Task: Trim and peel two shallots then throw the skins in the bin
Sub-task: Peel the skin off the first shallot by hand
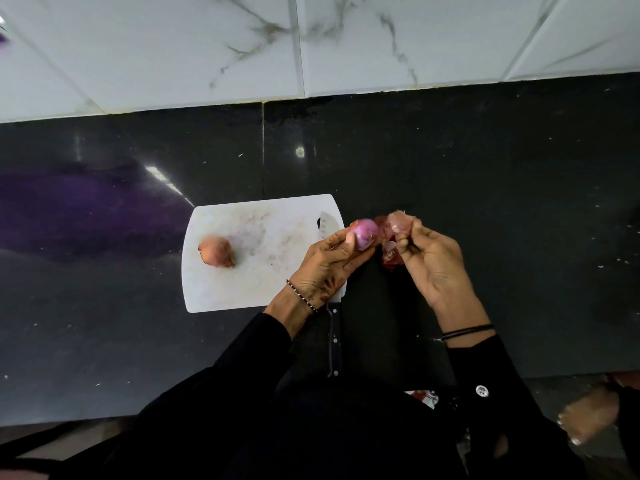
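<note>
Just right of the frame's centre, above the dark countertop (485,202), the left hand (325,268) grips a glossy purple shallot (363,233). Thumb and fingers are curled round it, and most of its outer layer is off. Close beside it the right hand (433,265) pinches a pale, papery piece of skin (398,223) between thumb and fingertips. Whether that piece joins the bulb, I can't tell. Darker red scraps (389,259) show just below, between the two hands. Left of centre sits a white cutting board (242,292) with a second shallot (216,251) on it, in its brown skin. A knife (334,341) lies along the board's right edge, partly hidden under the left wrist.
</note>
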`<control>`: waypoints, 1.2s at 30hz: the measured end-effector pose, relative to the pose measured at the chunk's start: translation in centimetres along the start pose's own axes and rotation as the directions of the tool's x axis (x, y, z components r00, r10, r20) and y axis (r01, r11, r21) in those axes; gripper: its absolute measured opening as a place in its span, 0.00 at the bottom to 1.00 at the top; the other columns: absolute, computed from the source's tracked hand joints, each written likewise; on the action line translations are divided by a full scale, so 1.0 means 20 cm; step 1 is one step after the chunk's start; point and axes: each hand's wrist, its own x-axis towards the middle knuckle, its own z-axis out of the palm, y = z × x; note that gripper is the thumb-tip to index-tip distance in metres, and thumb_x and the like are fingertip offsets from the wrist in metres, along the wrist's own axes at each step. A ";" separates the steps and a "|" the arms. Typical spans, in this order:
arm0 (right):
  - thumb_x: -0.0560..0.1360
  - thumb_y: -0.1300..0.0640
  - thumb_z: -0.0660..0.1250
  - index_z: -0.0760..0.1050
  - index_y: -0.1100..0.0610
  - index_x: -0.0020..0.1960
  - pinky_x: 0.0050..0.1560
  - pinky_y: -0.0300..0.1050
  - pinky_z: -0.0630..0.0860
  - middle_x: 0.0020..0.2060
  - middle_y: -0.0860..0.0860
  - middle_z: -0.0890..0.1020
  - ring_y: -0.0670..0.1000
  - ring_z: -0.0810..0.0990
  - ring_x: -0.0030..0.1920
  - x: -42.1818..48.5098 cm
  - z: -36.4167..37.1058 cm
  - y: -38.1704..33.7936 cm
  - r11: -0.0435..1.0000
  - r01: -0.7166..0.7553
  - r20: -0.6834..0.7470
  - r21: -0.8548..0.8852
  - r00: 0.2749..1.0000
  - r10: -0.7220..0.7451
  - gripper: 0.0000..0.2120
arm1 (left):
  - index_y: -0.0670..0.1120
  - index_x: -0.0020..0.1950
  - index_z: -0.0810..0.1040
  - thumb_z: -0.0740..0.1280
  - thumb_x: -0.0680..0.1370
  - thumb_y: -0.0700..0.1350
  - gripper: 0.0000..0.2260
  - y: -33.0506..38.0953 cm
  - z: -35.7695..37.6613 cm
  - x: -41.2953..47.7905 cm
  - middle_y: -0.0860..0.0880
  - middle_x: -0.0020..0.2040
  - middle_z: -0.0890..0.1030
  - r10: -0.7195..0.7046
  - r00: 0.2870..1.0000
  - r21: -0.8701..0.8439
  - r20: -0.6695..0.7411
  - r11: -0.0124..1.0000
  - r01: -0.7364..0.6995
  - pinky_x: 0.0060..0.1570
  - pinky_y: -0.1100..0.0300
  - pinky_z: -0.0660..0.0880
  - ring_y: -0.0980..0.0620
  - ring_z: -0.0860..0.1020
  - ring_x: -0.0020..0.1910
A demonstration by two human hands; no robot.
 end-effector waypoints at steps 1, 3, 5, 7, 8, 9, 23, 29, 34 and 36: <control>0.82 0.64 0.62 0.79 0.66 0.51 0.42 0.37 0.77 0.52 0.58 0.82 0.46 0.76 0.39 0.01 -0.02 0.00 0.998 0.026 -0.012 -0.055 1.000 -0.027 0.08 | 0.29 0.63 0.72 0.59 0.80 0.33 0.13 0.00 0.00 0.00 0.30 0.68 0.71 -0.004 1.000 -0.006 0.010 1.000 0.004 0.61 0.52 0.77 0.35 0.70 0.69; 0.83 0.59 0.63 0.79 0.63 0.55 0.46 0.40 0.79 0.46 0.55 0.83 0.46 0.78 0.40 0.02 -0.05 0.01 0.934 0.095 -0.045 -0.343 0.992 -0.118 0.09 | 0.31 0.62 0.73 0.57 0.81 0.34 0.12 0.01 0.00 -0.01 0.31 0.67 0.72 -0.013 1.000 -0.004 0.022 1.000 0.013 0.61 0.53 0.76 0.36 0.71 0.69; 0.83 0.54 0.63 0.78 0.57 0.57 0.51 0.45 0.81 0.44 0.50 0.83 0.45 0.82 0.42 0.02 -0.09 0.02 0.687 0.148 -0.059 -0.711 0.962 -0.268 0.09 | 0.30 0.68 0.68 0.58 0.81 0.36 0.16 0.01 0.00 -0.02 0.33 0.66 0.74 -0.025 0.999 -0.005 0.046 1.000 0.025 0.63 0.53 0.75 0.37 0.72 0.68; 0.83 0.51 0.62 0.78 0.53 0.57 0.50 0.44 0.81 0.45 0.47 0.82 0.44 0.81 0.44 0.02 -0.11 0.02 0.420 0.199 0.022 -0.886 0.921 -0.389 0.09 | 0.31 0.70 0.67 0.58 0.82 0.38 0.18 0.01 0.01 -0.03 0.34 0.66 0.74 -0.041 0.998 0.001 0.042 0.999 0.041 0.65 0.53 0.74 0.38 0.72 0.68; 0.83 0.52 0.61 0.78 0.53 0.57 0.47 0.38 0.78 0.45 0.46 0.81 0.43 0.79 0.44 0.01 -0.12 0.01 0.302 0.227 0.086 -0.926 0.905 -0.417 0.09 | 0.32 0.70 0.67 0.57 0.82 0.38 0.18 0.01 0.02 -0.03 0.34 0.67 0.74 -0.051 0.998 0.006 0.038 0.999 0.050 0.65 0.53 0.73 0.38 0.72 0.68; 0.83 0.53 0.62 0.79 0.53 0.57 0.44 0.31 0.73 0.46 0.46 0.79 0.42 0.78 0.43 0.01 -0.12 0.01 0.194 0.250 0.145 -0.949 0.888 -0.436 0.09 | 0.32 0.71 0.66 0.58 0.82 0.39 0.19 0.01 0.02 -0.03 0.34 0.68 0.73 -0.058 0.998 0.005 0.039 0.998 0.058 0.66 0.52 0.72 0.38 0.71 0.69; 0.82 0.51 0.66 0.82 0.53 0.56 0.45 0.29 0.75 0.46 0.43 0.82 0.39 0.80 0.46 -0.13 -0.04 -0.01 0.068 0.654 0.527 -0.753 0.662 -0.534 0.08 | 0.33 0.71 0.68 0.63 0.79 0.42 0.22 0.00 0.02 -0.02 0.34 0.68 0.73 -0.061 0.996 0.074 0.065 0.996 0.056 0.68 0.52 0.70 0.40 0.73 0.68; 0.75 0.52 0.74 0.84 0.53 0.55 0.50 0.31 0.77 0.48 0.44 0.83 0.40 0.82 0.48 -0.13 -0.01 0.01 0.068 0.710 0.582 -0.701 0.624 -0.522 0.10 | 0.36 0.65 0.74 0.66 0.76 0.41 0.19 0.00 0.03 -0.01 0.37 0.63 0.78 0.023 1.000 0.119 0.004 0.993 -0.023 0.62 0.54 0.76 0.42 0.77 0.63; 0.79 0.56 0.69 0.80 0.54 0.51 0.48 0.37 0.77 0.48 0.45 0.80 0.42 0.78 0.46 -0.11 -0.02 0.03 -0.051 0.691 0.637 -0.721 0.632 -0.442 0.03 | 0.35 0.63 0.75 0.64 0.79 0.39 0.14 -0.01 0.03 -0.01 0.36 0.61 0.79 -0.015 0.998 0.078 -0.058 0.997 0.019 0.58 0.56 0.78 0.43 0.80 0.59; 0.81 0.54 0.65 0.76 0.53 0.52 0.46 0.47 0.79 0.49 0.45 0.76 0.45 0.77 0.47 -0.10 -0.03 0.06 -0.124 0.664 0.660 -0.737 0.671 -0.338 0.03 | 0.36 0.59 0.77 0.63 0.80 0.41 0.12 -0.02 0.04 -0.01 0.38 0.55 0.82 -0.050 0.996 0.050 -0.078 0.997 0.054 0.54 0.57 0.80 0.46 0.82 0.54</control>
